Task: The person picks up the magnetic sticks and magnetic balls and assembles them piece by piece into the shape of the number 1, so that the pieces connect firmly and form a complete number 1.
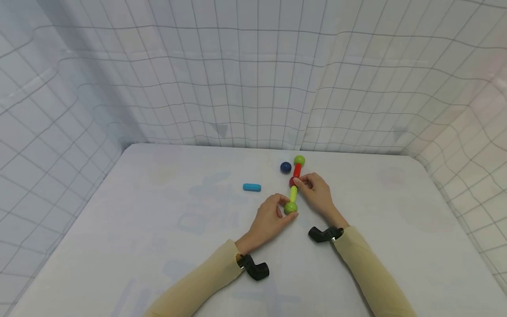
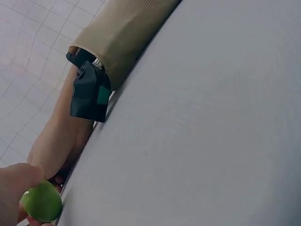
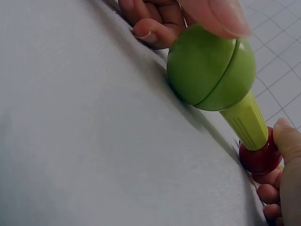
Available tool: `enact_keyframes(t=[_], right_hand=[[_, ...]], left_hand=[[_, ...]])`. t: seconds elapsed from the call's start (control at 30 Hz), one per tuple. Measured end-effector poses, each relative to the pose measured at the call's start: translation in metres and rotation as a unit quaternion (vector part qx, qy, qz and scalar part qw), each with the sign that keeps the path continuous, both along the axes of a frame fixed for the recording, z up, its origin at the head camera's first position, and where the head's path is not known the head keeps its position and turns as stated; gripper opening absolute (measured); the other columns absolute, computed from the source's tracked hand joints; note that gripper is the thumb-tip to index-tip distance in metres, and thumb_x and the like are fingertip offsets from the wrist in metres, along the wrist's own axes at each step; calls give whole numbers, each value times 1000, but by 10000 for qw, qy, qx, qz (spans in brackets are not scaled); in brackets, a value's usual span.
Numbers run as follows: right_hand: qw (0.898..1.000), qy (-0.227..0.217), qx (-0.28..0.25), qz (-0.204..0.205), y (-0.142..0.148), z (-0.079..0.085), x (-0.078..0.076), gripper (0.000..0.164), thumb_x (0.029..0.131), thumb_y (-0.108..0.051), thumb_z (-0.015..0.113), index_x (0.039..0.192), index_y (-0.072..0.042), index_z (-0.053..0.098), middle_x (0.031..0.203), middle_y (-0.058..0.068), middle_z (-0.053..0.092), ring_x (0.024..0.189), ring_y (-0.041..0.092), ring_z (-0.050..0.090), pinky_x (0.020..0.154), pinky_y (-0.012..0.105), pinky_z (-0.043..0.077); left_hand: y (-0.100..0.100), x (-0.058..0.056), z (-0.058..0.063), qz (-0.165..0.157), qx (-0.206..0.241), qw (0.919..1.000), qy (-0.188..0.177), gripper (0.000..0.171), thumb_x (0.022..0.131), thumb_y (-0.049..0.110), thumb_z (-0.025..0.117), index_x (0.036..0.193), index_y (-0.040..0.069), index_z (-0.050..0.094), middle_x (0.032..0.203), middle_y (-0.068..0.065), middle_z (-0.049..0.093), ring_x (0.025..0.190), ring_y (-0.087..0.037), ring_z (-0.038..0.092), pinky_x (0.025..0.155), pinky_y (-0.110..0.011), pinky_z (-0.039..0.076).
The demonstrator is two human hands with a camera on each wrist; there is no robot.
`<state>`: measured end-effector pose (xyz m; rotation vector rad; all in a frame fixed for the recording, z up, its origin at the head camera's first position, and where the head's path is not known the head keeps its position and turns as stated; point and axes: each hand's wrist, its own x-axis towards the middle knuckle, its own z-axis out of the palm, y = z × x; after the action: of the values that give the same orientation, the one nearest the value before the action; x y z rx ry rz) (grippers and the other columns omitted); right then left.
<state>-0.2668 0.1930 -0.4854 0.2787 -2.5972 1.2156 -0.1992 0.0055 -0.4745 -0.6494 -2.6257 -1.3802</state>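
A chain of balls and rods lies on the white table. From the near end it runs green ball [image 1: 291,208], yellow-green ridged rod [image 3: 247,121], dark red ball [image 3: 260,155], red rod [image 1: 297,170], far green ball [image 1: 299,160]. My left hand [image 1: 272,214] grips the near green ball between thumb and fingers; in the left wrist view this ball [image 2: 42,201] shows beside the thumb. With thumb and fingers my right hand [image 1: 317,193] pinches the dark red ball from the right side. The two balls are joined by the yellow-green rod.
A dark blue ball [image 1: 285,167] sits just left of the far green ball. Farther left lies a loose blue rod [image 1: 251,187]. Grid-patterned white curtains [image 1: 253,75] rise behind the table [image 1: 119,229] and at both sides. Each wrist wears a black camera mount [image 1: 255,267].
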Motion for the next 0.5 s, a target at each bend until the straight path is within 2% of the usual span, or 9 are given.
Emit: enact_keyframes(t=[0.33, 0.5], right_hand=[[10000, 48, 18, 26, -2, 1, 1, 30, 91, -32, 64, 94, -3, 68, 85, 6, 57, 77, 20, 49, 68, 33, 38], [9999, 42, 87, 38, -1, 2, 1, 32, 92, -34, 63, 96, -2, 68, 85, 6, 56, 76, 20, 48, 67, 33, 37]], left_hand=[[-13, -3, 5, 273, 69, 9992, -283, 40, 86, 36, 70, 112, 8, 58, 102, -1, 60, 66, -8, 51, 58, -24, 43], [-22, -6, 6, 513, -86, 9986, -92, 34, 88, 34, 67, 112, 11, 60, 102, 1, 60, 70, -9, 52, 60, -26, 43]])
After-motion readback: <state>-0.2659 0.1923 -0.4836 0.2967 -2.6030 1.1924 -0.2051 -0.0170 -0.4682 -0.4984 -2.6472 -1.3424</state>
